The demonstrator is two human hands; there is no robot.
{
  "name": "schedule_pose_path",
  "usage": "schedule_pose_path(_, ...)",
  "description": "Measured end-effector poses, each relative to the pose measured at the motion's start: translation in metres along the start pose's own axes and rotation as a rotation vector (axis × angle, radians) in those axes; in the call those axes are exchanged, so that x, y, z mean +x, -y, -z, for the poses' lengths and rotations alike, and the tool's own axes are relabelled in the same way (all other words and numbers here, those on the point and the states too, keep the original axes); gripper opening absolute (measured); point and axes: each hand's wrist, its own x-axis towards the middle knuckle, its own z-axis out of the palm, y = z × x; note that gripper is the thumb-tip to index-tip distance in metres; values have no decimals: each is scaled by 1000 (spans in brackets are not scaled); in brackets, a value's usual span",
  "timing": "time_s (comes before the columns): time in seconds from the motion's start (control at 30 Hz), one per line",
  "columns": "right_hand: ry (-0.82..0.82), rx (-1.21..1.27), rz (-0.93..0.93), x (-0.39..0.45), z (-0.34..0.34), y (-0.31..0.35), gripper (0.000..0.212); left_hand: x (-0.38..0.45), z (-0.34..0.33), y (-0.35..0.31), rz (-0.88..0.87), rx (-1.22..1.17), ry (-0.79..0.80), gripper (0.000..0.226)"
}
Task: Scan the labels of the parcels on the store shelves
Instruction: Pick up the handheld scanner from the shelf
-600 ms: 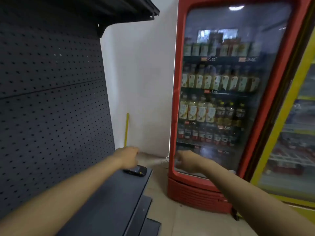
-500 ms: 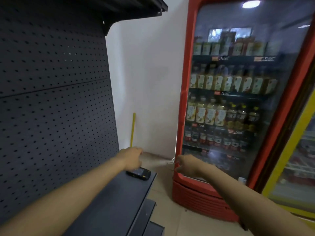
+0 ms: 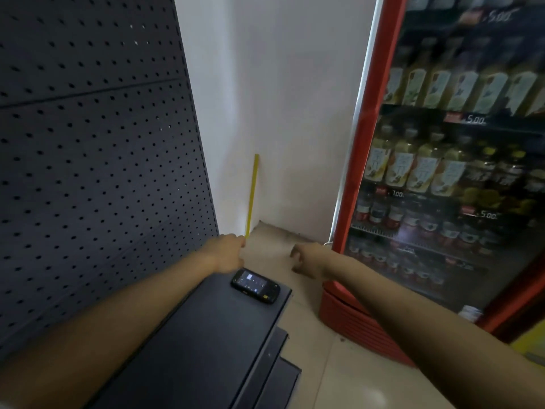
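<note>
Scanner point(image 3: 255, 286) is lying screen-up at the shelf point(image 3: 206, 335) corner, just below the left hand's point(image 3: 226, 254) fingers, not touching as far as I can tell. That hand's curled downward, holding nothing. Right hand point(image 3: 306, 259) is hanging loosely half-closed, empty too. No parcels are showing here, so I'd be grabbing the scanner by its sides, screen kept up.

Both forearms are bare from the lower edge of the view up to the wrists, with no sleeve, watch, band or glove showing on either one. The left hand point(image 3: 227, 252) and the right hand point(image 3: 306, 259) are bare too, and no rings can be made out on the fingers point(image 3: 294, 252).
</note>
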Motion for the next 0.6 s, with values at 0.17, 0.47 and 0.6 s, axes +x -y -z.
schedule_pose_path(0.17, 53, -32, 63, 52, -2, -1, 50, 29, -9, 19, 53, -69, 7, 51)
schedule_pose_path(0.47, 227, -63, 198, 151, -19, -10, 54, 64, -52, 41, 278, -220, 2, 29)
schedule_pose_path(0.6, 305, -90, 292, 183, -33, -13, 52, 74, -67, 43, 433, -273, 26, 34)
